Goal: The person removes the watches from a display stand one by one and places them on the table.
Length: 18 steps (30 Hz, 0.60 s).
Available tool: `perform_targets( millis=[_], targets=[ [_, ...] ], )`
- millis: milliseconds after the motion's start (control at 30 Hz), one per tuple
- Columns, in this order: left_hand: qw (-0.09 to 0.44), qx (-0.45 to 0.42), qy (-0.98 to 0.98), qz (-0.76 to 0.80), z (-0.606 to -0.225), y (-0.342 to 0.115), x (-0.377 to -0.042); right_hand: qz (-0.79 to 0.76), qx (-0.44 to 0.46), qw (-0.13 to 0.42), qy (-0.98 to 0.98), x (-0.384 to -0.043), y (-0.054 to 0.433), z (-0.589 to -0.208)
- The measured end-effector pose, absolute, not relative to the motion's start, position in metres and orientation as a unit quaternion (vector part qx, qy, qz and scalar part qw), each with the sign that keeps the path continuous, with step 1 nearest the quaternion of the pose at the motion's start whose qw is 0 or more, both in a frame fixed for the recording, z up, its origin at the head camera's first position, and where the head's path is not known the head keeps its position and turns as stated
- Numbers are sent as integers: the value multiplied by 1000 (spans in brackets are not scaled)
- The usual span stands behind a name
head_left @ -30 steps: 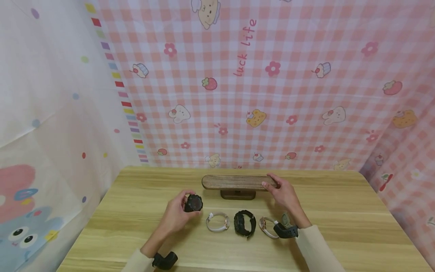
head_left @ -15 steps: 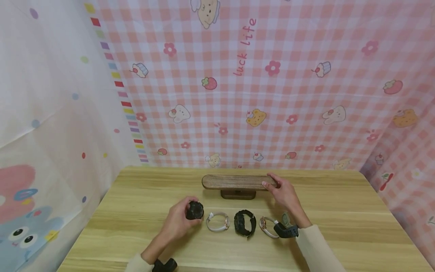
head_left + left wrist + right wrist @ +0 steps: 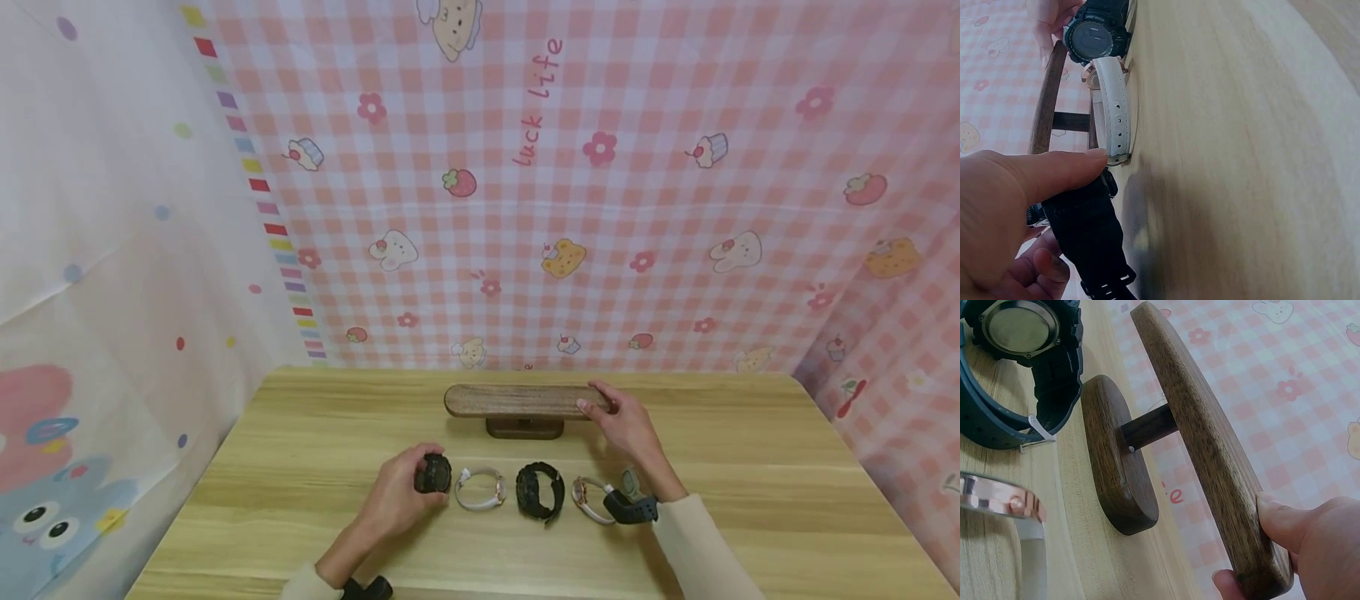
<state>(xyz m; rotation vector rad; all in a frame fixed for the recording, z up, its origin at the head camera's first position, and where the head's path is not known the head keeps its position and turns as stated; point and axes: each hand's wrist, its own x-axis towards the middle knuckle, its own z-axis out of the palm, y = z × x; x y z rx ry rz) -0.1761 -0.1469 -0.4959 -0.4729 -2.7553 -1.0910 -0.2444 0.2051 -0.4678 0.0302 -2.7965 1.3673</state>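
My left hand [image 3: 397, 492] pinches a black wristwatch [image 3: 434, 476] at the left end of a row of watches, low over the table. In the left wrist view my thumb lies along its black strap [image 3: 1088, 222], which hangs downward. Just right of it a white-strapped watch [image 3: 497, 493] lies on its side. At the back, a dark wooden T-shaped watch stand [image 3: 517, 402] stands upright on its oval base. My right hand [image 3: 626, 425] grips the right end of its crossbar; in the right wrist view, the thumb presses the bar's [image 3: 1210, 456] near face.
Farther right in the row are another black watch [image 3: 529, 493], a second white-strapped watch [image 3: 580, 492] and a greenish watch [image 3: 631, 482] partly hidden by the right wrist's camera. A pink checked cloth [image 3: 480, 292] hangs behind the wooden table [image 3: 750, 467].
My left hand has brought the black watch down toward the near side and slightly right, beside the white-strapped watch, turning its face. The right hand and the stand stay put.
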Motion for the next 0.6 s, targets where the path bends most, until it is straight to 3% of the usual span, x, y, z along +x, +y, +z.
perform_targets(
  millis=[600],
  targets=[
    [77, -170, -921, -342, -503, -146, -176, 437, 5, 19, -899, -244, 204, -468]
  ],
)
